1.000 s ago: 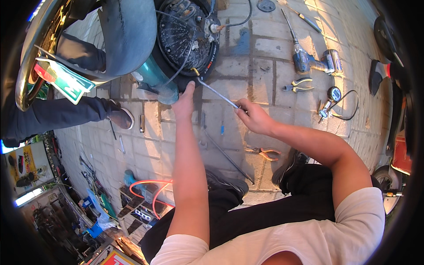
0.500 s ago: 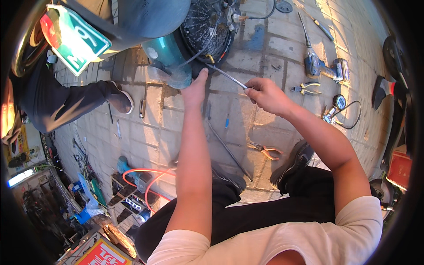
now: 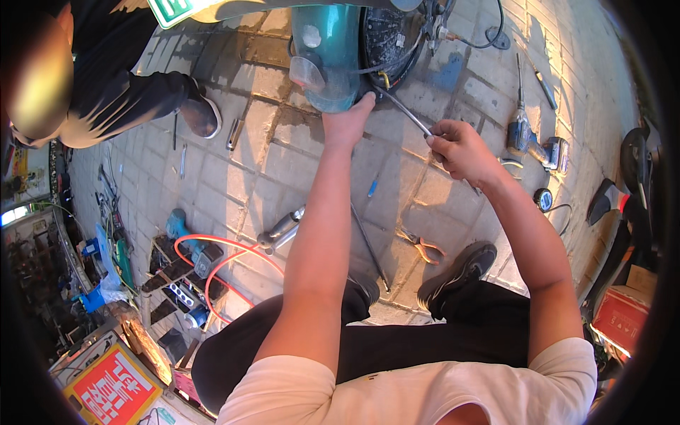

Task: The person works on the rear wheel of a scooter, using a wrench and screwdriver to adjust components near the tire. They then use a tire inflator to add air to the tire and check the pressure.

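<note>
My left hand [image 3: 347,122] grips the black tyre [image 3: 367,53] at its lower edge, below the teal fender [image 3: 333,42]. Its thumb points up along the rubber, and the other fingers are mostly hidden. In my closed right hand [image 3: 459,149] is a slim metal tyre lever [image 3: 407,112]. Its far tip meets the tyre beside my left thumb, near a small yellow piece [image 3: 384,79] at the wheel. The dark wheel hub [image 3: 397,41] faces right, with a cable running off it.
On the paving lie a blue cordless drill [image 3: 528,138], orange-handled pliers [image 3: 425,246], a round gauge [image 3: 543,199] and a long thin rod [image 3: 371,248]. An orange hose [image 3: 234,244] curves at left. Another person's shoe [image 3: 200,108] stands at upper left.
My view has shifted, so the wheel and both hands sit further right in it and the licence plate is mostly cut off. Both hands keep their holds; the lever slants a little more steeply.
</note>
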The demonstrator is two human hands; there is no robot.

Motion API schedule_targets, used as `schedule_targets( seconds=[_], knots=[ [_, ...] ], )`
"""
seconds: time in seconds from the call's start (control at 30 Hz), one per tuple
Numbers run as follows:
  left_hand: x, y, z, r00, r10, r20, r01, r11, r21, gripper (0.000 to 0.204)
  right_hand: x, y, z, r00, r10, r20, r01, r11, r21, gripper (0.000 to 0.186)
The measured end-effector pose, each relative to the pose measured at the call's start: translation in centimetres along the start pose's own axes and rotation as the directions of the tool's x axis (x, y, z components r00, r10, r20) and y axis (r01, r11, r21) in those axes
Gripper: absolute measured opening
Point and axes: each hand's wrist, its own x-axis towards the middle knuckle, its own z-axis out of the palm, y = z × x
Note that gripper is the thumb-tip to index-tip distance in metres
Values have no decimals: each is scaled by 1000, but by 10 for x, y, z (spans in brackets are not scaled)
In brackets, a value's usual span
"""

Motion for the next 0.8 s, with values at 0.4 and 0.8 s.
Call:
schedule_targets(
  seconds=[0.4,0.8],
  knots=[
    [-5,10,-11,991,25,132,-19,999,-47,56,-17,11,-21,993,-116,35,121,954,-273,24],
    [1,2,20,978,126,-168,-145,983,-110,59,-23,12,-17,945,-327,26,277,753,-596,20]
  ],
)
